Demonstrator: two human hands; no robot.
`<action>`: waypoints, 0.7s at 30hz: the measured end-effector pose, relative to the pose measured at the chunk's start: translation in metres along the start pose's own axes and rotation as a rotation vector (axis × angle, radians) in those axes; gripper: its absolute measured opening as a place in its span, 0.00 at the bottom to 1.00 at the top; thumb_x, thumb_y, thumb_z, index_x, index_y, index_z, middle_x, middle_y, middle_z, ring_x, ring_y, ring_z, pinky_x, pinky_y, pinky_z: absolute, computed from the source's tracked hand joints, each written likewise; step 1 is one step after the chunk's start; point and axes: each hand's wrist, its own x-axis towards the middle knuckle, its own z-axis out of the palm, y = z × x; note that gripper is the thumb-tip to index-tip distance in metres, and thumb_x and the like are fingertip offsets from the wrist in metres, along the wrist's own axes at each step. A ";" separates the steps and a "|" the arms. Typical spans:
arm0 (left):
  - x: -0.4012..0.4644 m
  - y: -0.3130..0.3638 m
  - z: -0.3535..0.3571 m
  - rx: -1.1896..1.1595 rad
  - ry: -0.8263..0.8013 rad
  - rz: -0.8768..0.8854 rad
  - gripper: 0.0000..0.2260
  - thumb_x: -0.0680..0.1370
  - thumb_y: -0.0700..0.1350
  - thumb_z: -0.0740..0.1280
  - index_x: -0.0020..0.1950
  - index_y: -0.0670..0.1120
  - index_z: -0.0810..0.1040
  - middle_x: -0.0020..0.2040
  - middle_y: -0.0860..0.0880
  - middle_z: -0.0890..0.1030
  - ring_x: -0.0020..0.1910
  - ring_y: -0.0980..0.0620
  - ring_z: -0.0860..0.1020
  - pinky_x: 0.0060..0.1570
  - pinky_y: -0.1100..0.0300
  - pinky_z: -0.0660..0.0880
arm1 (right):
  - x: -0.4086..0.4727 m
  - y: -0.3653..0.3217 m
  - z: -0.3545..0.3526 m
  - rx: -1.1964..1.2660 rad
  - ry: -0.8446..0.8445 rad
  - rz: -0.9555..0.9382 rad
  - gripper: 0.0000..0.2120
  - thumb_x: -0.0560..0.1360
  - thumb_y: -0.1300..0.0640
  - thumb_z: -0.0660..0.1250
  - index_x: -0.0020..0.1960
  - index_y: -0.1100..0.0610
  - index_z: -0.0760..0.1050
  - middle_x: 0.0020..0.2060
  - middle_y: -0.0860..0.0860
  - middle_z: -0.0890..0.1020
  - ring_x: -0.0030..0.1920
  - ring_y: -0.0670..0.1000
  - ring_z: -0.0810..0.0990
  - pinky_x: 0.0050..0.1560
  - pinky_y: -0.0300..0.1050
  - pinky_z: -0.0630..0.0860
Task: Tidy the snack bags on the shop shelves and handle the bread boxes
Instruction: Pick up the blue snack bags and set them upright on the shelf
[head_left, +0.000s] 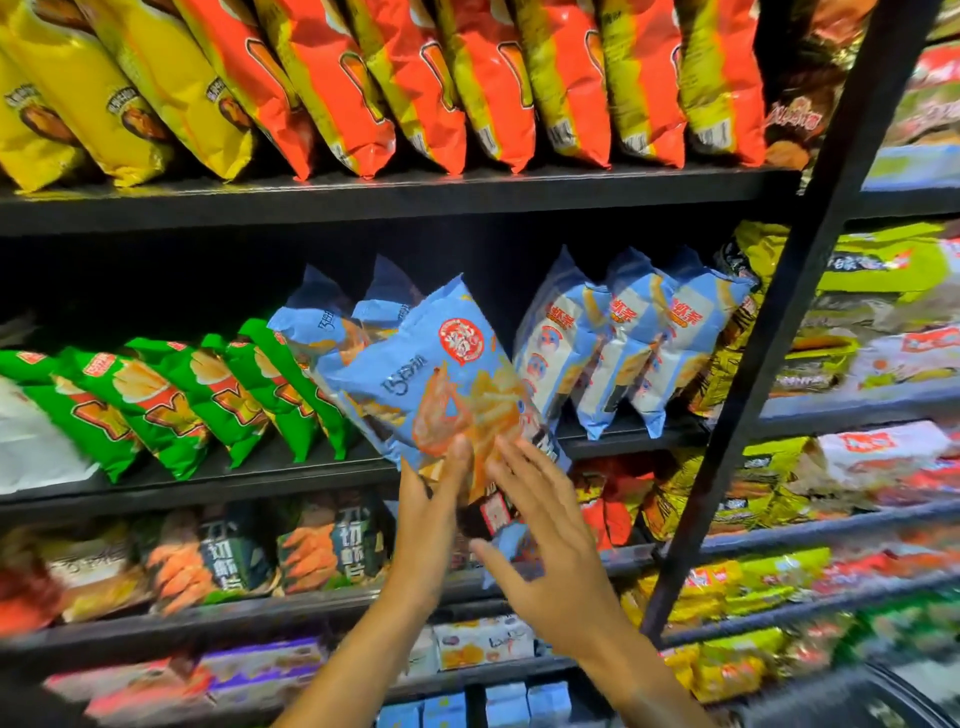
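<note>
Blue shrimp-chip bag (441, 374) tilted at the middle shelf (218, 475) edge, not yet seated.
Pinched low by left hand (434, 499); right hand (540, 525) spread, fingers straight beside it. Leaning green bags (171, 400) and more blue bags (623, 343) unstraightened; bread boxes untouched, none identifiable.

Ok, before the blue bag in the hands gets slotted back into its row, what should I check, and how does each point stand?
1. Left hand holds the blue shrimp-stick bag from below: ok.
2. Right hand grip on the bag: not ok, fingers straight.
3. Gap on the middle shelf before the blue bag row: ok.
4. Bag upright: not ok, tilted.
5. Green bags undisturbed: ok.
</note>
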 end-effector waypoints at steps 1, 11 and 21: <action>0.002 -0.002 -0.005 0.013 -0.030 -0.014 0.19 0.79 0.51 0.67 0.69 0.48 0.77 0.62 0.53 0.85 0.63 0.56 0.82 0.62 0.62 0.77 | -0.002 -0.003 -0.006 0.052 0.000 0.042 0.32 0.80 0.55 0.73 0.80 0.53 0.65 0.80 0.45 0.65 0.81 0.52 0.61 0.79 0.53 0.63; 0.000 -0.014 -0.066 0.265 -0.410 -0.245 0.31 0.66 0.76 0.71 0.60 0.57 0.82 0.59 0.51 0.83 0.60 0.50 0.80 0.68 0.39 0.73 | 0.057 -0.010 -0.048 0.734 0.118 0.578 0.31 0.77 0.51 0.68 0.77 0.44 0.62 0.72 0.39 0.73 0.66 0.33 0.76 0.61 0.33 0.76; -0.003 -0.007 -0.086 0.018 -0.304 -0.076 0.28 0.77 0.63 0.70 0.70 0.47 0.74 0.72 0.47 0.78 0.64 0.52 0.80 0.60 0.58 0.79 | 0.031 -0.024 -0.013 0.655 0.226 0.640 0.19 0.77 0.60 0.71 0.67 0.53 0.76 0.59 0.51 0.86 0.62 0.53 0.84 0.63 0.56 0.81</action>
